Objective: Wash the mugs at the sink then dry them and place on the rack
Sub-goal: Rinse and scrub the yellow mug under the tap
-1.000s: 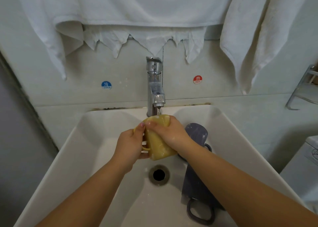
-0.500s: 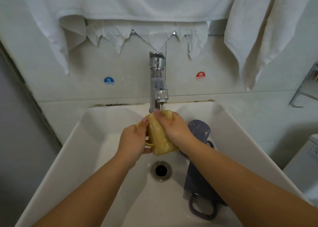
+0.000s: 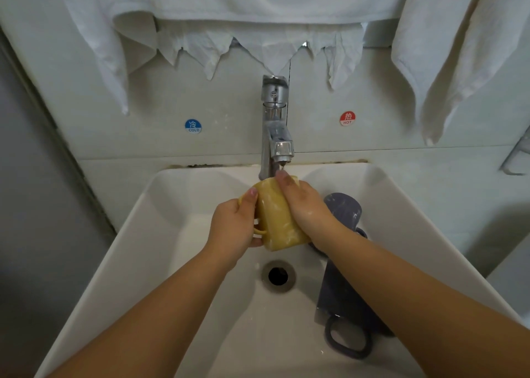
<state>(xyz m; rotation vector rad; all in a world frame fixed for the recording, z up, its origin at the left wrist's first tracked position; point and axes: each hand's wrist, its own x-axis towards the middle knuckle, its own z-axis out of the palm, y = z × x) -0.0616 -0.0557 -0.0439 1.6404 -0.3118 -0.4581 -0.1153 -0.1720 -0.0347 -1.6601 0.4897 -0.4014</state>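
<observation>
Two bare hands hold a soapy yellow ceramic mug [image 3: 279, 217] under the spout of a chrome single-lever tap [image 3: 275, 125] in the only view, the head camera's, looking down into a white rectangular ceramic sink [image 3: 149, 251]. The left hand [image 3: 233, 228] grips the mug at its handle side, fingers curled round the handle and thumb lying up along the wall. The right hand [image 3: 304, 205] wraps over the mug's other side, its grip clenched on the body, with fingertips [image 3: 282, 175] reaching the end nearest the spout. The mug is tilted, lifted above the round metal drain [image 3: 277, 275] and clear of the basin floor, streaked with suds.

Two dark grey-blue mugs lie in the right part of the basin, partly hidden by the right forearm: a far dark mug [image 3: 342, 209] just beyond the right wrist, and a near dark mug [image 3: 344, 314] on its side with its looped handle toward the camera.

On the tiled wall behind, a round blue sticker marked COLD [image 3: 193, 126] sits left of the tap and a round red sticker marked HOT [image 3: 347, 118] right of it. White towels [image 3: 258, 4] hang above, and another white towel [image 3: 447, 62] drapes at the upper right.
</observation>
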